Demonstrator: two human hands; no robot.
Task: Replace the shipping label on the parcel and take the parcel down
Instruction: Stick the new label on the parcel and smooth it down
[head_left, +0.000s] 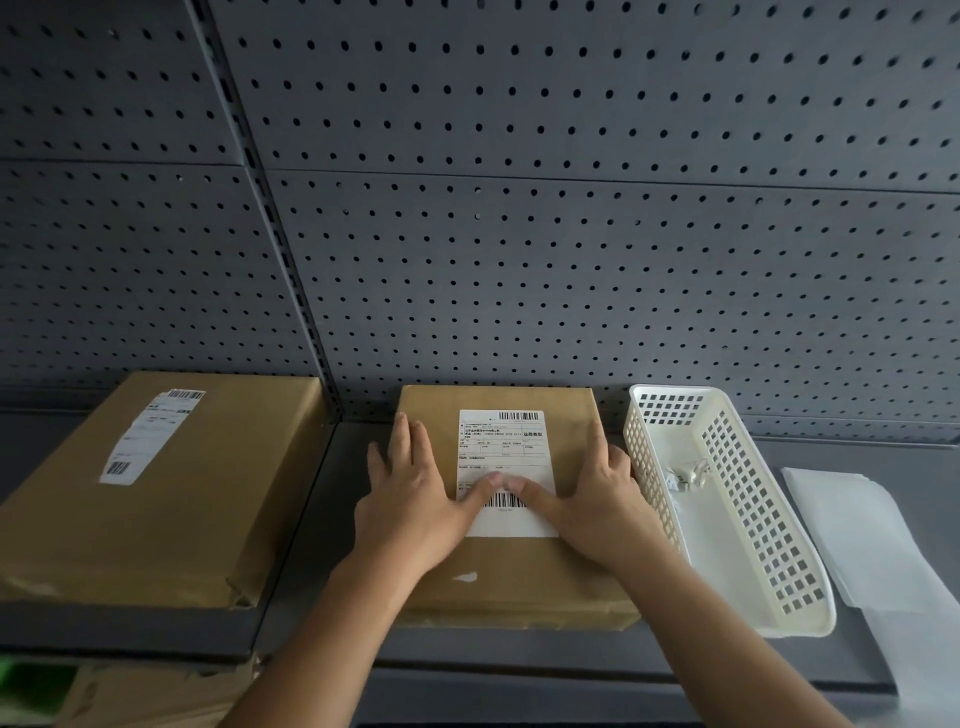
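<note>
A brown paper-wrapped parcel (514, 577) lies flat on the grey shelf (675, 654), in the middle of the view. On its top sits a white shipping label (504, 441) with barcodes. My left hand (410, 499) rests flat on the parcel's left part, its thumb pressing the label's lower area. My right hand (592, 499) lies flat on the right part, and its thumb presses the label too. The two thumbs nearly meet above the lower barcode. A small white scrap (466, 577) sticks to the parcel near its front.
A second brown parcel (156, 499) with its own label lies to the left. A white perforated basket (727, 509) holding crumpled paper stands right beside the parcel. White sheets (857, 540) lie at far right. Grey pegboard (519, 208) backs the shelf.
</note>
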